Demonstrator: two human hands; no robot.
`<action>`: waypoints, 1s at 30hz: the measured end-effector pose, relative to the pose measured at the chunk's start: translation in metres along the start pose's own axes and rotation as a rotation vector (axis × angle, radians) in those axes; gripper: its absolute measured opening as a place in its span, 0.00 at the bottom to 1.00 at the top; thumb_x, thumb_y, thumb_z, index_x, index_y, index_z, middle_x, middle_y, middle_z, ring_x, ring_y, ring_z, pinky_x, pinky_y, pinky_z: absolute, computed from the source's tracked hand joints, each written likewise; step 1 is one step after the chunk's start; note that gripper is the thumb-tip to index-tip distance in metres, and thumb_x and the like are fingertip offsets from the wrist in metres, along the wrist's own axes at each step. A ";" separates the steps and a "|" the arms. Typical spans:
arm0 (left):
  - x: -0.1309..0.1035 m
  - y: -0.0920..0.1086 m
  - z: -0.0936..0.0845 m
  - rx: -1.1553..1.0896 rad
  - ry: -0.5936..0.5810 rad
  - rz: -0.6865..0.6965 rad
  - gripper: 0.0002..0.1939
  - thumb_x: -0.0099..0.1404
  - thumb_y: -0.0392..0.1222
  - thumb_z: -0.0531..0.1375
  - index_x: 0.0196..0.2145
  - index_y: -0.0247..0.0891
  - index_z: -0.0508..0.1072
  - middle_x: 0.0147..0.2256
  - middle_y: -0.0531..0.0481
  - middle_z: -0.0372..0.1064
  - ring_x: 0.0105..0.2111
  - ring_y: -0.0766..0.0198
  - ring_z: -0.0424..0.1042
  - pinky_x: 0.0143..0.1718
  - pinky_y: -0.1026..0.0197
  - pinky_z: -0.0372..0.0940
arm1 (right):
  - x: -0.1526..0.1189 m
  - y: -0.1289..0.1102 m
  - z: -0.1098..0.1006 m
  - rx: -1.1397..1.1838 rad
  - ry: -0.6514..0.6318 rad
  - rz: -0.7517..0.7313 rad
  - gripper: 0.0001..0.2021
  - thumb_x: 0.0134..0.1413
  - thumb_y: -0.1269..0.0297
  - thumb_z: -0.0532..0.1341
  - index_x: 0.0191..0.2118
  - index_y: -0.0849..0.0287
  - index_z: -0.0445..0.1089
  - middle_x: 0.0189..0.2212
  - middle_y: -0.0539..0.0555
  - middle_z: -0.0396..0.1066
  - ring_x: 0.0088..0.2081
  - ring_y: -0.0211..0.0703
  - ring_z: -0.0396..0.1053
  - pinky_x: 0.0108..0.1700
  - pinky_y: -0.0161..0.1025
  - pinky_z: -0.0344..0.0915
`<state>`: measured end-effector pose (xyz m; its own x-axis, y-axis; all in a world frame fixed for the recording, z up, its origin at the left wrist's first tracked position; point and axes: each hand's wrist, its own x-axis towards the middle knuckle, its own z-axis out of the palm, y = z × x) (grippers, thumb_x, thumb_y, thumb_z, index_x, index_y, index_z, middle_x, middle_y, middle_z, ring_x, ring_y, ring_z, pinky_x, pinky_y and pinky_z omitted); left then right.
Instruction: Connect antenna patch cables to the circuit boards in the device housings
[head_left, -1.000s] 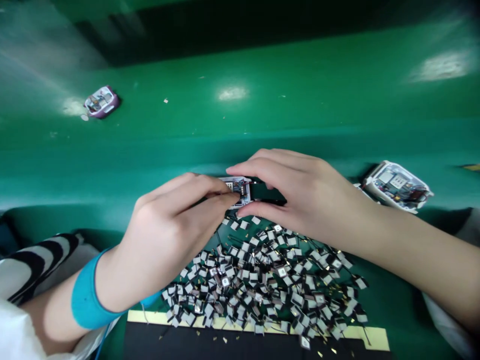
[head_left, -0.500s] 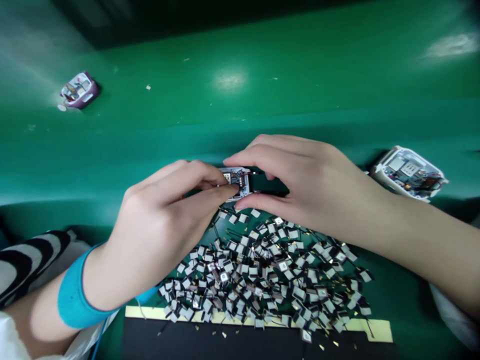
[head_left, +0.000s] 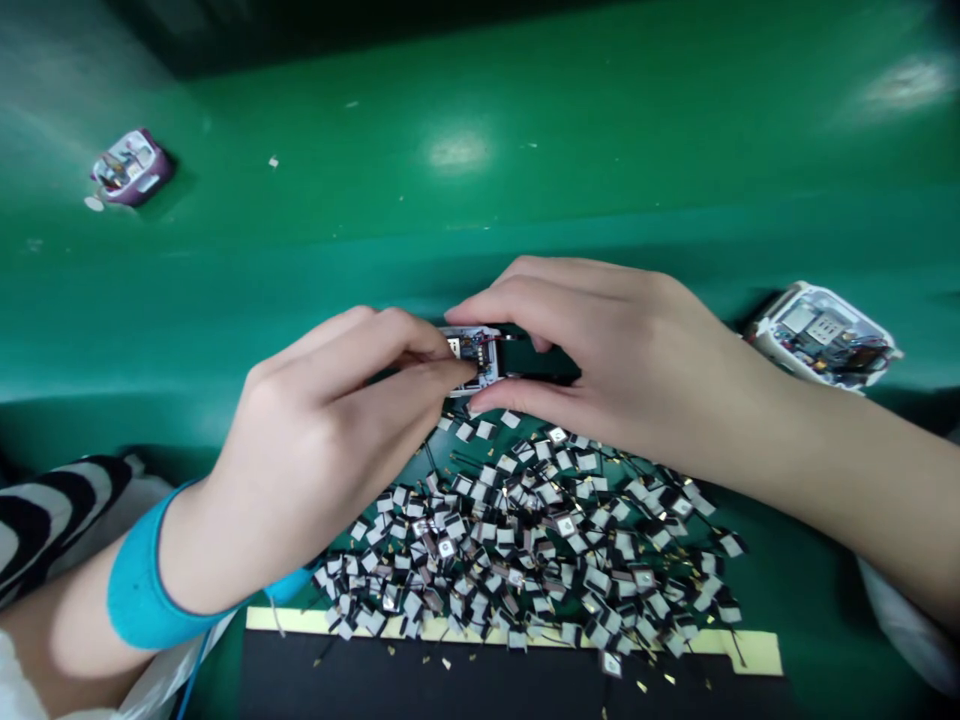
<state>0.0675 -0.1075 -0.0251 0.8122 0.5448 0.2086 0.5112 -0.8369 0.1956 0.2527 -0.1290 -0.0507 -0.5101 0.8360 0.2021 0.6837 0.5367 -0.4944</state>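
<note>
A small white open smartwatch case (head_left: 489, 358) with a circuit board inside sits between my hands, partly covered by fingers. My right hand (head_left: 592, 340) spans it, thumb on the near edge and index finger at the far edge. My left hand (head_left: 337, 410) closes over its left end, the thumb tip pressing on the board. Whether a small part is pinched under those left fingertips is hidden. Thin dark wires show at the case's right end. Just below lies a pile of small square antenna-like parts with black leads (head_left: 525, 540).
Another open white case (head_left: 825, 335) stands at the right beside my forearm. A purple open case (head_left: 133, 168) sits at the far left. Along the near edge runs a black mat (head_left: 450, 690) with a yellow strip (head_left: 757, 650). A blue wristband (head_left: 142, 580) with a cord circles my left wrist.
The view has shifted slightly, so most things appear a little higher. Both hands keep nearly the same hold on the case, and the left thumb has shifted only slightly over the board.
</note>
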 end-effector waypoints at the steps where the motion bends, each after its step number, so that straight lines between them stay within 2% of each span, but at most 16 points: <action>1: 0.000 0.000 0.000 0.000 -0.004 -0.006 0.04 0.59 0.35 0.56 0.31 0.39 0.71 0.33 0.53 0.68 0.32 0.68 0.67 0.35 0.67 0.62 | 0.000 0.000 0.000 -0.002 0.001 0.000 0.17 0.47 0.58 0.61 0.42 0.60 0.62 0.35 0.49 0.66 0.36 0.38 0.66 0.33 0.33 0.62; 11: -0.004 0.005 -0.001 -0.058 -0.031 -0.073 0.05 0.60 0.36 0.55 0.33 0.41 0.70 0.35 0.52 0.67 0.33 0.67 0.66 0.36 0.64 0.62 | 0.002 0.000 0.000 0.106 0.031 0.079 0.14 0.45 0.55 0.60 0.38 0.54 0.65 0.34 0.43 0.67 0.36 0.35 0.67 0.35 0.31 0.64; 18: -0.002 0.003 -0.001 -0.067 -0.023 -0.049 0.05 0.60 0.36 0.55 0.32 0.38 0.71 0.34 0.51 0.67 0.34 0.66 0.67 0.36 0.63 0.63 | 0.003 0.000 -0.002 0.097 0.019 0.069 0.16 0.45 0.58 0.61 0.41 0.55 0.64 0.37 0.46 0.66 0.39 0.39 0.67 0.39 0.35 0.65; 22: -0.003 -0.001 0.001 -0.080 -0.011 -0.009 0.05 0.60 0.36 0.55 0.33 0.39 0.71 0.34 0.51 0.67 0.34 0.65 0.66 0.35 0.62 0.63 | 0.000 0.003 -0.010 0.112 0.111 0.109 0.09 0.56 0.66 0.51 0.43 0.57 0.63 0.41 0.51 0.65 0.43 0.40 0.64 0.43 0.37 0.65; 24: -0.004 -0.002 0.003 -0.080 0.002 0.009 0.05 0.60 0.35 0.55 0.34 0.38 0.70 0.33 0.50 0.67 0.34 0.64 0.66 0.34 0.62 0.63 | -0.002 0.004 -0.013 0.138 0.131 0.115 0.11 0.57 0.71 0.48 0.42 0.57 0.64 0.41 0.51 0.65 0.43 0.38 0.64 0.43 0.37 0.65; 28: -0.006 -0.005 0.005 -0.073 0.042 0.055 0.06 0.61 0.34 0.53 0.33 0.37 0.70 0.33 0.50 0.67 0.33 0.65 0.66 0.32 0.63 0.63 | -0.006 0.005 -0.012 0.280 0.155 0.141 0.13 0.56 0.75 0.48 0.43 0.55 0.64 0.35 0.50 0.67 0.36 0.35 0.67 0.41 0.34 0.68; 30: -0.006 -0.005 0.006 -0.070 0.040 0.054 0.07 0.61 0.34 0.52 0.33 0.37 0.70 0.33 0.50 0.67 0.33 0.65 0.66 0.32 0.63 0.63 | -0.007 0.005 -0.011 0.384 0.206 0.151 0.14 0.55 0.74 0.50 0.45 0.53 0.63 0.37 0.50 0.67 0.38 0.36 0.68 0.42 0.35 0.69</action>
<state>0.0614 -0.1068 -0.0333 0.8255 0.5015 0.2589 0.4446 -0.8604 0.2490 0.2649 -0.1309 -0.0454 -0.2792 0.9275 0.2485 0.4798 0.3589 -0.8006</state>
